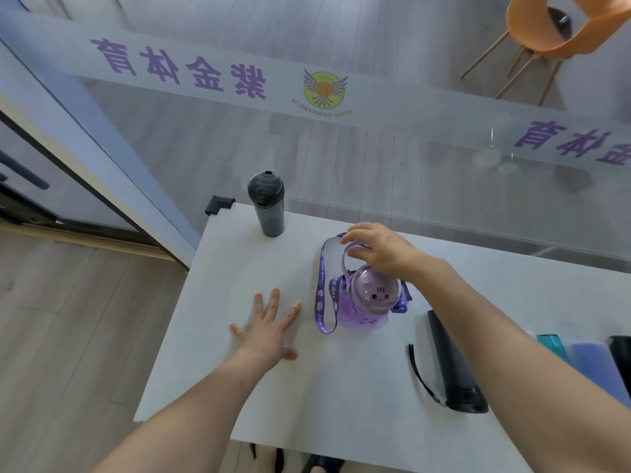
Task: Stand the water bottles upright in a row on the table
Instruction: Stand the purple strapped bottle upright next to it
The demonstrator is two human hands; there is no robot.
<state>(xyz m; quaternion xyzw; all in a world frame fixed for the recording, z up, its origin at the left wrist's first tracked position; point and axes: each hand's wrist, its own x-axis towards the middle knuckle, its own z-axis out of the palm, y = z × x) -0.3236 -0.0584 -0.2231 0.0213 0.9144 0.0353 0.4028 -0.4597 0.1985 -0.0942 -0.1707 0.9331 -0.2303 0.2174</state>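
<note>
Two bottles upright so far, by my read; the rest are down. Near to far:

Black bottle (456, 363) lies on its side at my right forearm, cap toward me, thin strap trailing off to its left. Further right at the frame edge, a teal bottle (552, 346), a lilac one (592, 361) and another dark one (622, 356) lie flat side by side, partly cut off, so I can't say if there are more.

My left hand (269, 331) is flat on the counter (239, 387), fingers spread, holding nothing. Looks like bracing only.

Purple bottle (363, 302) stands upright mid-counter, just right of that hand, domed lid up with a little face on it. My right hand (377, 249) is above it, grip loosely curled, fingertips pinching the carry handle (346, 264) near the top of the lanyard (324, 285). Lanyard loops down the bottle's left side to the counter.

Dark grey bottle (268, 204) stands upright near the far left corner, well apart from the purple one.

Judgement: roughly a third done. Left: let go of the handle, stand up the four lying ones, then close the spacing so they line up. The lanyard may snag or tip the purple one if dragged.
</note>
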